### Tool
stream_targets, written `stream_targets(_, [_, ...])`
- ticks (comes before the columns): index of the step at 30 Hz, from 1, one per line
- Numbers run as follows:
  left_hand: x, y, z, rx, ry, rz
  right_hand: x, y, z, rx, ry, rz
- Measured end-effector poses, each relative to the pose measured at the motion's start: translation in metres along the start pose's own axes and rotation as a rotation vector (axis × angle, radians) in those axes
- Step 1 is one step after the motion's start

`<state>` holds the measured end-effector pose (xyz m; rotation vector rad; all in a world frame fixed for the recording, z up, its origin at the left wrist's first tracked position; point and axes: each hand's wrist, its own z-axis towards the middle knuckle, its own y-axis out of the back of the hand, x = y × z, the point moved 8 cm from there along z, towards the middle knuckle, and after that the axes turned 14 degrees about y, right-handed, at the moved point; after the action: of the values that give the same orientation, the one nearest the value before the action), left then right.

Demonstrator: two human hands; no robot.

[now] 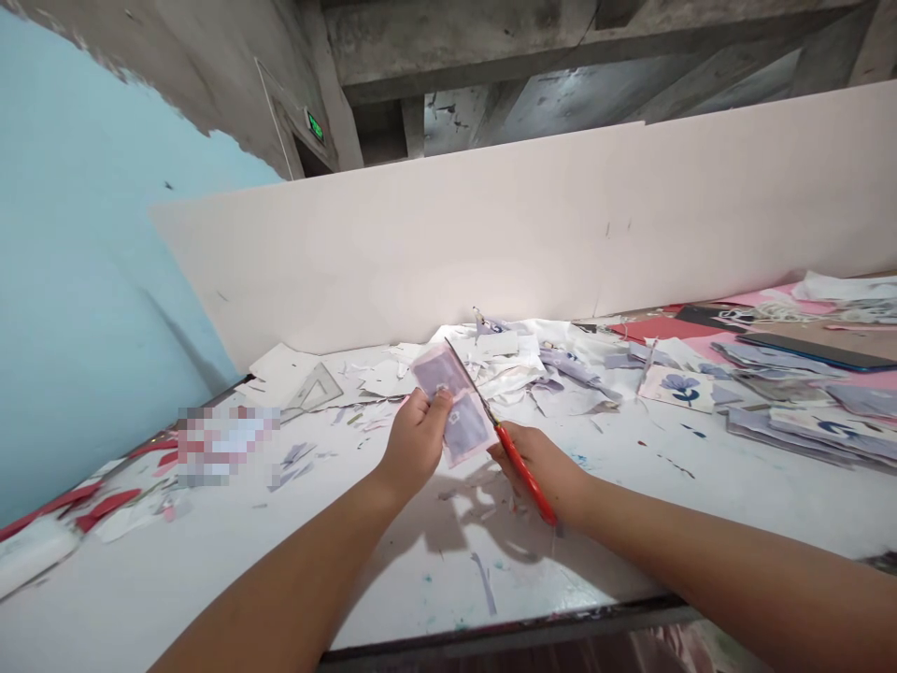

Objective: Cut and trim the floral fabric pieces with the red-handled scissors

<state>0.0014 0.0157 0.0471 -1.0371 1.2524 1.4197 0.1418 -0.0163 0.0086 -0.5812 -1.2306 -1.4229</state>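
My left hand pinches a pink-edged sheet of paper with two purple panels, thumb on top. It is held above the white table. In my right hand is a pair of scissors with red handles, my fingers closed around them. Their blades lie along the right edge of the paper and point away from me. Whether the blades are apart is hard to make out. Shadows of both hands and small paper scraps show on the table below.
Crumpled white and purple scraps are heaped behind the hands. A clear set square lies left of them. At right are flower-printed pieces, stacked purple pieces and a dark phone-like slab. A pale board stands at the back.
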Motion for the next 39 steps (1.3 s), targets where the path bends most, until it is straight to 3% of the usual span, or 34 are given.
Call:
stream_targets(5, [-0.003, -0.002, 0.000, 0.028, 0.012, -0.039, -0.016, -0.005, -0.001, -0.011, -0.153, 0.124])
stream_targets(14, [-0.004, -0.002, 0.002, 0.045, 0.027, -0.081, -0.028, -0.006, 0.003, -0.044, -0.127, 0.224])
stream_targets(21, [-0.005, -0.003, 0.000, 0.063, 0.015, -0.095, -0.024, -0.010, 0.000, -0.008, -0.198, 0.287])
stream_targets(26, [-0.009, -0.002, -0.002, 0.047, 0.048, -0.071, -0.024, -0.009, 0.002, -0.006, -0.164, 0.267])
stream_targets(34, [-0.002, -0.004, 0.003, 0.070, 0.026, -0.052, 0.004, -0.004, -0.001, 0.041, 0.015, 0.226])
stream_targets(39, [0.002, -0.006, 0.006, 0.095, 0.008, -0.106, 0.002, -0.003, -0.002, 0.059, 0.076, 0.244])
